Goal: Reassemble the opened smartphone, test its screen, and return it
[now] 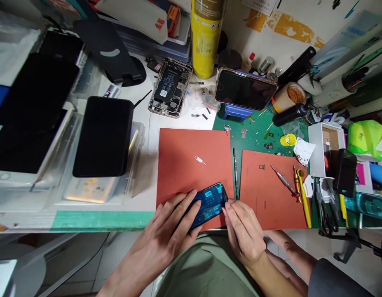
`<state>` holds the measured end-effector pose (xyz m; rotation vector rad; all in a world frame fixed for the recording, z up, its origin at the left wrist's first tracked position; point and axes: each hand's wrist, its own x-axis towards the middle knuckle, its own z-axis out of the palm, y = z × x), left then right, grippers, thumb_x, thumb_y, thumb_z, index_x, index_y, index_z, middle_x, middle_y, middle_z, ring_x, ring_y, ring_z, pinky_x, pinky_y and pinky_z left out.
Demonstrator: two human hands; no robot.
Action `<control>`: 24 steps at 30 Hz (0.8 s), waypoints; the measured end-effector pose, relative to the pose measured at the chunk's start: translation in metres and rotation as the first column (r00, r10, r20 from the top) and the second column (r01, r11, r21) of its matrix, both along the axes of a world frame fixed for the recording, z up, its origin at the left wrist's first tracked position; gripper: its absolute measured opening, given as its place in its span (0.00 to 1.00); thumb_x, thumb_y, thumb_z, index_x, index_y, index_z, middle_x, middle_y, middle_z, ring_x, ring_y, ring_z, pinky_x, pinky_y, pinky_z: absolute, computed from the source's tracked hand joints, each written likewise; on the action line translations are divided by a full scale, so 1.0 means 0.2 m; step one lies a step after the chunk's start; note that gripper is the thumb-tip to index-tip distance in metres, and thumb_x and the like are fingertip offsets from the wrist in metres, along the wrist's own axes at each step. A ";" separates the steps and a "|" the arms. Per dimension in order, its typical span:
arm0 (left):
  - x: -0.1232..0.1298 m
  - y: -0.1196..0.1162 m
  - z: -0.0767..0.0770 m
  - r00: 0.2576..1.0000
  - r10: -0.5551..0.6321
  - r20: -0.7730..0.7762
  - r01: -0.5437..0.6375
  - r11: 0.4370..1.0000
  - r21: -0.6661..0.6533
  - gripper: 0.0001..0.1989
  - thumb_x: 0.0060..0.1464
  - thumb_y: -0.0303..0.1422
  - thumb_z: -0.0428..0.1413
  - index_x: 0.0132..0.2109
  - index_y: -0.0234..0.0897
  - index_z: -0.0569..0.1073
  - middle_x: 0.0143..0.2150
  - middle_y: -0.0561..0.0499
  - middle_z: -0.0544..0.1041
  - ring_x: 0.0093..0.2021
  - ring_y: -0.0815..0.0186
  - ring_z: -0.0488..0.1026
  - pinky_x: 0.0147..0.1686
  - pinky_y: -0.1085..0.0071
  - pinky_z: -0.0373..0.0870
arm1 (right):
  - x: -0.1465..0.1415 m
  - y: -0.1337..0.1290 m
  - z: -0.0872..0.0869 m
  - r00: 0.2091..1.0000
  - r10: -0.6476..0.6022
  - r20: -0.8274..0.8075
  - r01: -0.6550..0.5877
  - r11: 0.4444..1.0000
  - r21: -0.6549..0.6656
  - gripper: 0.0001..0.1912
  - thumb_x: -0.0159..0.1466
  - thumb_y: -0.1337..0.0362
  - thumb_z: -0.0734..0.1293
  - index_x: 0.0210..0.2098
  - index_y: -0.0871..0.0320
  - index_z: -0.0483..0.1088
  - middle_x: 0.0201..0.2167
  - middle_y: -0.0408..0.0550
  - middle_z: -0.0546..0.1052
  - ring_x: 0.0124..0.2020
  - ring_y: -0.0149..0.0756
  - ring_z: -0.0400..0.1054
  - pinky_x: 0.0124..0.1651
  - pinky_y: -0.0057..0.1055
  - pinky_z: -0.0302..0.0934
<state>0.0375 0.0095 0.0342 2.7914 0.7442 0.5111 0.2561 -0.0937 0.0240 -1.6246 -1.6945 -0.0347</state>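
Holds a smartphone with visible internals at an angle near the front edge of the left red mat, with the left hand closed around its sides. Brings the fingers of the right hand narrowly together at the phone's right end; cannot tell on what. Has a SIM eject tool just beyond, a slim metal probe between the mats, and a SIM tray on the right red mat.
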 end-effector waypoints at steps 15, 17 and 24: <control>0.02 0.02 0.03 1.000 0.007 -0.024 -0.007 1.000 0.011 0.24 0.70 0.31 0.61 0.68 0.28 0.69 0.66 0.35 0.79 0.62 0.48 0.79 0.56 0.51 0.80 | 0.01 0.01 -0.03 0.998 0.046 -0.051 -0.047 0.999 -0.020 0.34 0.68 0.82 0.71 0.72 0.62 0.69 0.49 0.61 0.85 0.52 0.51 0.82 0.49 0.47 0.84; 0.02 0.02 0.04 1.000 0.001 -0.019 -0.001 1.000 0.012 0.24 0.70 0.31 0.61 0.68 0.26 0.69 0.66 0.34 0.80 0.62 0.47 0.79 0.56 0.51 0.80 | 0.02 0.01 -0.04 0.996 0.066 -0.060 -0.068 0.997 -0.033 0.35 0.68 0.82 0.71 0.73 0.62 0.69 0.50 0.61 0.85 0.53 0.51 0.82 0.50 0.48 0.84; 0.02 0.02 0.04 1.000 0.008 -0.012 -0.008 1.000 -0.013 0.25 0.69 0.31 0.61 0.69 0.29 0.68 0.66 0.36 0.80 0.62 0.48 0.79 0.58 0.52 0.80 | 0.04 -0.01 -0.05 0.996 0.071 -0.047 -0.075 0.994 -0.074 0.35 0.71 0.81 0.68 0.75 0.57 0.66 0.52 0.59 0.85 0.55 0.50 0.81 0.51 0.48 0.84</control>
